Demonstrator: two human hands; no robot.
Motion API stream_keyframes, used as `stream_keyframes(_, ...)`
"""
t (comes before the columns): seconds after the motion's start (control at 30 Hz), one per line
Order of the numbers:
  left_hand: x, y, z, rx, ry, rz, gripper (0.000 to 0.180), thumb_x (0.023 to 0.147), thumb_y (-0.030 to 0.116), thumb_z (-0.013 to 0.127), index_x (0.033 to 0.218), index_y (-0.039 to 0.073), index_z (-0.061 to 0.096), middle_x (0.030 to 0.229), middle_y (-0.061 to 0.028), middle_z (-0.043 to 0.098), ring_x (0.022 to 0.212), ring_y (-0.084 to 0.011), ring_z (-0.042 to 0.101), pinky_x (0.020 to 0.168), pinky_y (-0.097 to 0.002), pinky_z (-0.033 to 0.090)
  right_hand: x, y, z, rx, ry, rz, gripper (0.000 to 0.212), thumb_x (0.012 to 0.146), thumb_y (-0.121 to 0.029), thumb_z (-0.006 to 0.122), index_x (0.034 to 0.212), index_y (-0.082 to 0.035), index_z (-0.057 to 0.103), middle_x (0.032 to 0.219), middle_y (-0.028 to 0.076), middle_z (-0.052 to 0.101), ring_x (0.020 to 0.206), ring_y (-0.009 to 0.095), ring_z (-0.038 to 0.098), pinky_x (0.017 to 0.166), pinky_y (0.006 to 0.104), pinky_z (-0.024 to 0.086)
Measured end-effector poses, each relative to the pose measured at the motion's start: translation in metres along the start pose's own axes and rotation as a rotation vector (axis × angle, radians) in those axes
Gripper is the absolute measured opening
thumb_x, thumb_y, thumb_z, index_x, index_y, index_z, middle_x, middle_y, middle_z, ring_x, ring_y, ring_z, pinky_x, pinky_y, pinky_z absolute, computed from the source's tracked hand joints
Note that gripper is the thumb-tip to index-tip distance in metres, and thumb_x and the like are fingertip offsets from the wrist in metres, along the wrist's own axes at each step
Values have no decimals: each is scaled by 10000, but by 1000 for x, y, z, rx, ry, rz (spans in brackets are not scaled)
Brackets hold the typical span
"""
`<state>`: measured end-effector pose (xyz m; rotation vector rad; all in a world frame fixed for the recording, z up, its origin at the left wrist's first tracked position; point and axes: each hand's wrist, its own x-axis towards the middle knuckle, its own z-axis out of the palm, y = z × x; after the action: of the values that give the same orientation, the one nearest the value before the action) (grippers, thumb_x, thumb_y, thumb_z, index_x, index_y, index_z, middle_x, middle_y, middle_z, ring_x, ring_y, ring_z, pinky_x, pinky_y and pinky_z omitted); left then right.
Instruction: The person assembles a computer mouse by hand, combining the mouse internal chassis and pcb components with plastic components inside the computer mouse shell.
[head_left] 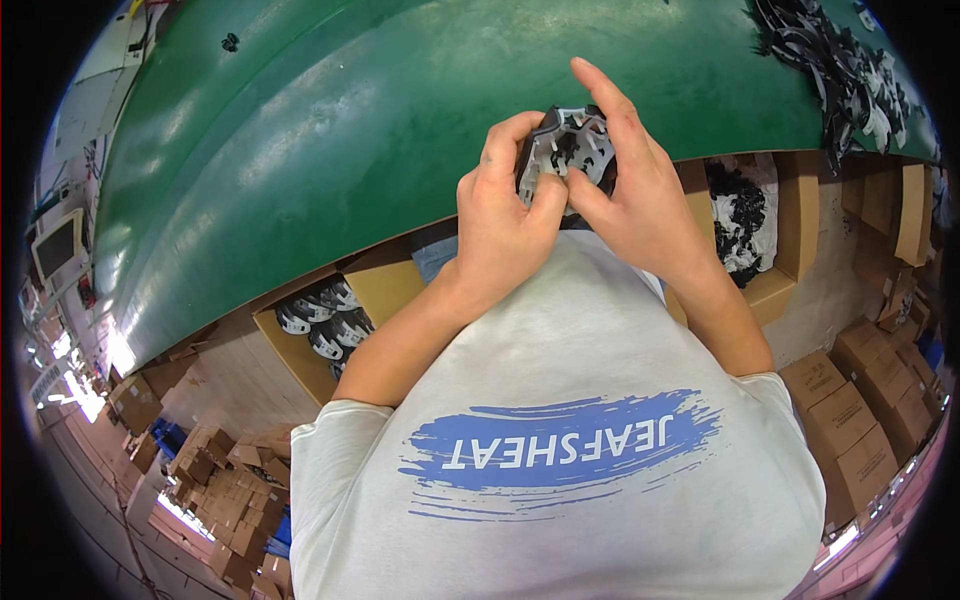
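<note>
A cup-shaped plastic shell part, pale grey inside with a black rim and black bits, is held up between my hands at the near edge of the green table. My left hand grips its left side, fingers bent around the edge and thumb at the near rim. On the other side, my right hand has its thumb at the near rim, beside the left thumb. Its index finger stretches up past the part, and the remaining fingers are hidden. The underside of the part cannot be seen.
A heap of black and white plastic strips covers the table's far right. Under the table edge, an open carton holds black and white pieces, and another at left holds grey-black shells. A small black piece lies far left. Stacked cartons stand behind.
</note>
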<state>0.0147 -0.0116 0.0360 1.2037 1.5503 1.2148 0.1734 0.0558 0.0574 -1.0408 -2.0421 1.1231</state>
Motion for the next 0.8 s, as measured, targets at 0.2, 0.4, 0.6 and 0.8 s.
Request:
stream_keyframes(0.2,1,-3,-1,38,-28,-49,462,962,-25,614,1414,-52,521,1215,-159,725,1082,-178,709,947,-339,581,-1,13,9,-14,4,2,828,894,-9,662,1655,-33,336,1479,241,593,1254,364,664,1051,416,536)
stream_keyframes(0.4,11,39,-18,-196,-256,-223,603,972,40,639,1532,-58,437,1277,-248,701,1085,-287,756,900,-390,617,10,1,-24,568,-156,364,901,861,99,620,1691,-42,301,1355,85,592,1239,156,604,1078,321,495)
stream_keyframes(0.6,10,76,-38,-393,-349,-228,733,1012,20,612,1663,-36,279,1439,-244,620,1184,-248,712,950,-361,619,17,-31,-40,737,-150,318,969,787,51,640,1694,-28,307,1463,125,591,1351,208,584,1187,356,423)
stream_keyframes(0.8,4,91,-38,-515,-285,-270,707,968,-9,622,1621,-80,359,1493,-167,581,1346,-211,586,1131,-361,475,16,-41,-42,800,-164,348,1012,726,-5,615,1694,-33,320,1503,135,581,1386,224,575,1210,360,404)
